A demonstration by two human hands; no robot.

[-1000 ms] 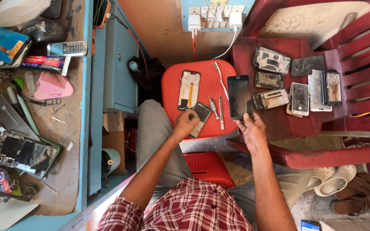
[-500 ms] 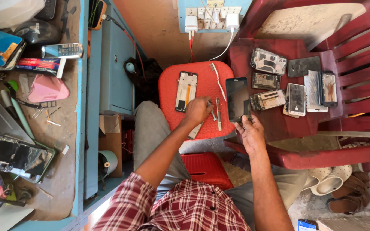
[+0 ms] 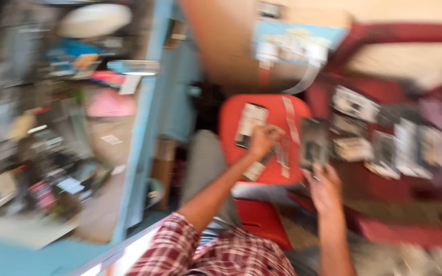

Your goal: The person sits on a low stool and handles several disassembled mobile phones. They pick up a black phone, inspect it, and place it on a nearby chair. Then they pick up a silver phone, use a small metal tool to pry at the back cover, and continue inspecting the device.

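The head view is badly smeared by motion, so only coarse shapes can be told. At the far left a cluttered worktop [image 3: 103, 204] with a blue edge carries many small items: a pale rounded object at the top, a pink lump [image 3: 109, 104] near the middle, and dark flat pieces lower down, none sharp enough to name more closely.

Right of the worktop, in the middle, a red plastic stool [image 3: 231, 117] stands in front of the person. A pale, opened phone body [image 3: 249, 124] lies on its left part, and thin light strips lie on its right part.

The left hand [image 3: 264, 142], reaching out from a red checked sleeve, rests on the stool seat just right of the phone body, with fingers curled. Whether it pinches anything cannot be told through the blur.

Further right, the right hand [image 3: 323, 186] holds up a dark phone [image 3: 313, 143] by its lower end, fingers wrapped around it, over the stool's right edge.

At the far right a red plastic chair [image 3: 400, 189] bears a row of phones and flat phone parts [image 3: 384, 143], lying side by side on its seat, close to one another.
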